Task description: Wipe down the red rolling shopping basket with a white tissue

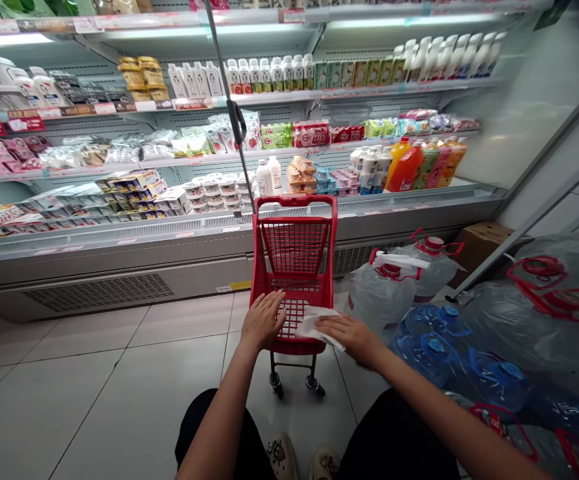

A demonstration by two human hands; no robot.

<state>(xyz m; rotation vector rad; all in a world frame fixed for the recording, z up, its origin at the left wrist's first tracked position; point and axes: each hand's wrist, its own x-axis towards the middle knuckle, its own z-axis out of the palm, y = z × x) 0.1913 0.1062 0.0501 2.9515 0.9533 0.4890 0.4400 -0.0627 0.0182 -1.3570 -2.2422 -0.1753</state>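
Observation:
A red plastic shopping cart (330,267) with mesh walls stands on small wheels in front of my legs, its tall handle frame at the far side. My left hand (264,320) rests at the near left edge of its basket, fingers stretched out and holding nothing. At the near right edge, my right hand (349,335) has a white cloth or wipe (314,323) under its fingers. Part of that cloth spreads over the basket's near rim, and the rest is hidden beneath the hand. Through the mesh floor of the basket no goods show.
Beyond the cart runs an open refrigerated display case (204,263) stocked with yogurt, bottles and cartons. A thin dark upright door edge (227,87) crosses it. Large clear water jugs (382,293) and blue water bottles (434,347) crowd the right side. A cardboard box (484,237) sits behind them.

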